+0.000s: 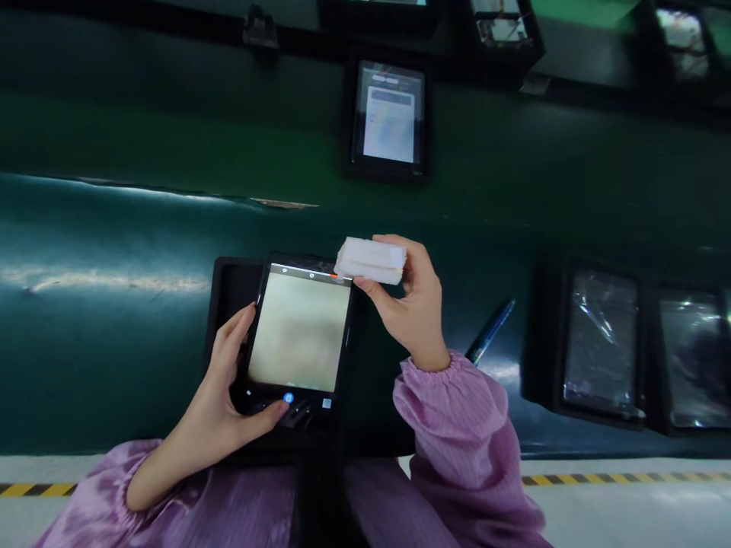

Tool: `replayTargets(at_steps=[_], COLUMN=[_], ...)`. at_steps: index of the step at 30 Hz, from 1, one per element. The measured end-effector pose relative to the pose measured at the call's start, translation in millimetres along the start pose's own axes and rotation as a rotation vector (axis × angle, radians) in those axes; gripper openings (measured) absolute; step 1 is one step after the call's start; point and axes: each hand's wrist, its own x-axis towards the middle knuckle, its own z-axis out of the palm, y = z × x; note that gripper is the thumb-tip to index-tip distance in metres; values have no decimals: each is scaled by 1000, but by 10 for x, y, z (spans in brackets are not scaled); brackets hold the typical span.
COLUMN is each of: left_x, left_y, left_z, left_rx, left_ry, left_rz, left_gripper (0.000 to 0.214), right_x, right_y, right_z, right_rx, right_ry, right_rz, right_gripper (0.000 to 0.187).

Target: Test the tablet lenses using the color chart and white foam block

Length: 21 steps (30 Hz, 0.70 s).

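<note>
**A:** What sits closest in the head view?

**B:** Two purple sleeves point(457, 426), and under them a pale ledge with a yellow-and-black striped tape point(599, 479) along it. Past the ledge the dark green conveyor belt point(114, 342) begins.

**A:** And the hands?

**B:** The left hand point(228, 396) grips the tablet point(300, 331) by its lower left corner. The fingers curl around the left edge and the thumb presses the bottom bezel beside a small blue icon. The right hand point(411, 304) pinches a folded white cloth point(371, 260) between thumb and fingers.

**A:** Where is the tablet, exactly?

**B:** Between the two hands, upright in portrait, its screen lit a blurred pale beige. It is over a black tray point(228, 285) that lies on the belt. I cannot tell whether it rests on the tray or is lifted off it.

**A:** Does the cloth touch it?

**B:** It is at the tablet's top right corner, overlapping it in the picture. Whether they truly touch I cannot tell.

**A:** Anything beside the right hand?

**B:** A blue pen point(491, 331) lies slantwise on the belt just to the right of the wrist.

**A:** Farther right?

**B:** Two more trays side by side, a film-covered tablet point(599, 342) in one and a second dark tablet point(691, 358) in the other, both screens off and glinting.

**A:** And at the far side?

**B:** A lit tablet point(389, 122) in its own tray, well apart from the hands. Behind it stand dark bins point(502, 27), their contents too blurred to name.
</note>
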Motion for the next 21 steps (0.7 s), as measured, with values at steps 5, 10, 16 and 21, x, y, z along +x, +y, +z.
replayTargets(at_steps=[5, 10, 16, 21], left_x=[2, 13, 5, -1], left_y=[3, 13, 11, 28], left_z=[-9, 1, -3, -4], left_rx=[6, 13, 29, 18], left_ry=[-6, -9, -3, -7], left_rz=[-8, -7, -18, -17], left_gripper=[106, 106, 106, 104], right_x=[4, 6, 3, -1], right_y=[3, 0, -6, -8], right_z=[1, -3, -5, -65], right_rx=[28, 7, 36, 18], right_ry=[1, -2, -6, 4], right_rz=[-5, 11, 5, 31], right_gripper=[38, 38, 38, 40])
